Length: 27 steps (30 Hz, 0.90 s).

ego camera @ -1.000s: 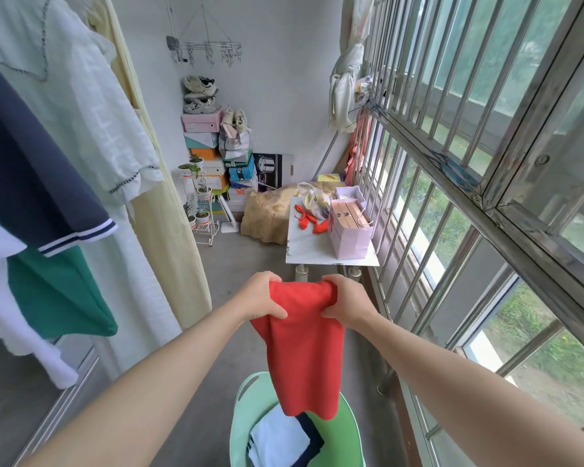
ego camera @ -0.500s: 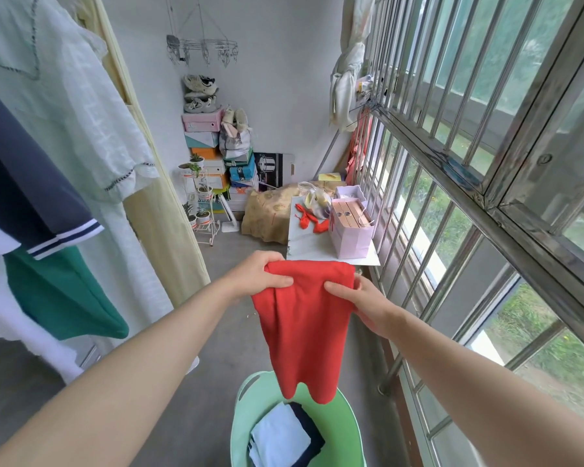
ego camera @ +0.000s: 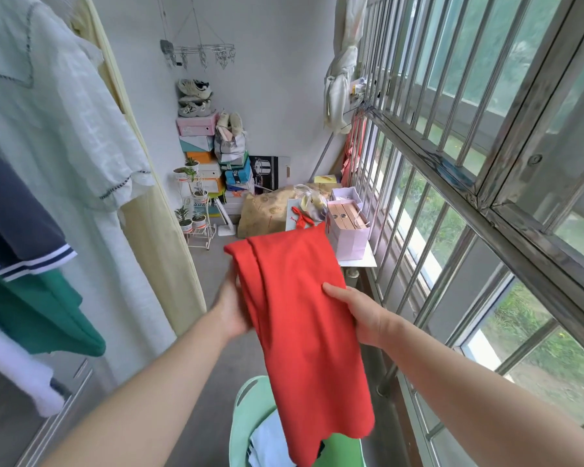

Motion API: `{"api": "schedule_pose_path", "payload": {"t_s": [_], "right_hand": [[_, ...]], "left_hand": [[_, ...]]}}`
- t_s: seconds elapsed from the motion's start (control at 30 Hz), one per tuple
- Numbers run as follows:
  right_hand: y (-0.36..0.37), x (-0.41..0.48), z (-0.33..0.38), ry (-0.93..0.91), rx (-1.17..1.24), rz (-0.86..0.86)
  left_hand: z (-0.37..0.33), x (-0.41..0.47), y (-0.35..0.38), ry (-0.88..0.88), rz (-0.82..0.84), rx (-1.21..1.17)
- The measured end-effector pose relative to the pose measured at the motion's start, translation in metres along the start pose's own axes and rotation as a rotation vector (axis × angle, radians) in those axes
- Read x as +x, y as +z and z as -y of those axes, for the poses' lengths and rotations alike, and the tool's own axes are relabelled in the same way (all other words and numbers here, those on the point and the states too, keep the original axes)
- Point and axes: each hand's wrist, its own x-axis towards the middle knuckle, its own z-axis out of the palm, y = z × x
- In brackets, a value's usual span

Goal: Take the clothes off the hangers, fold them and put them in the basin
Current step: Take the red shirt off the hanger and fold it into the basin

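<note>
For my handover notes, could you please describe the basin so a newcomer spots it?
Start at the barred window, then look down to the floor beneath the held red garment. The basin is the pale green tub there, holding white and navy clothes.

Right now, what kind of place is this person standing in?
Most likely an enclosed home balcony used for drying laundry and storage. You can see hanging clothes on the left, window bars along the right, and shoe boxes stacked against the far wall.
</note>
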Motion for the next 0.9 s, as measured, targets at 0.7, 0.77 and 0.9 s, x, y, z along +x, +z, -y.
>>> {"api": "schedule_pose_path", "payload": {"t_s": [0.7,0.77,0.9], "right_hand": [[0.001,0.011,-0.009,-0.147,-0.691,-0.282],[0.0,0.014,-0.009,-0.204,-0.932,-0.376],[0.0,0.012,-0.009,-0.302,-0.938,-0.536]], "left_hand": [[0.022,0.002,-0.03,0.231,0.142,0.604],[0.02,0.003,-0.031,0.221,0.132,0.613],[0.016,0.008,-0.031,0.221,0.1,0.544]]}}
